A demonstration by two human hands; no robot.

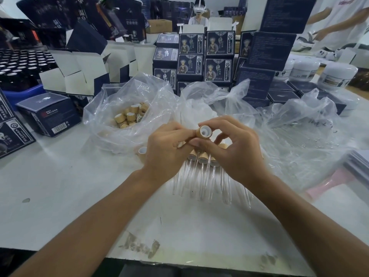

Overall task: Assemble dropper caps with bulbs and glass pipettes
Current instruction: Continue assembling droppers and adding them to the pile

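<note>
Both forearms reach over the table point(60, 196); left hand point(167, 150) and right hand point(233, 148) together pinch a dropper cap point(202, 132), raised above finished droppers point(201, 166).

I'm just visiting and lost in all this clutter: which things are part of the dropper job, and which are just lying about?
In use:
wooden cap, held by left hand and right hand
bag of caps
finished droppers

Lying about:
navy cartons
white jars
pink object
</note>
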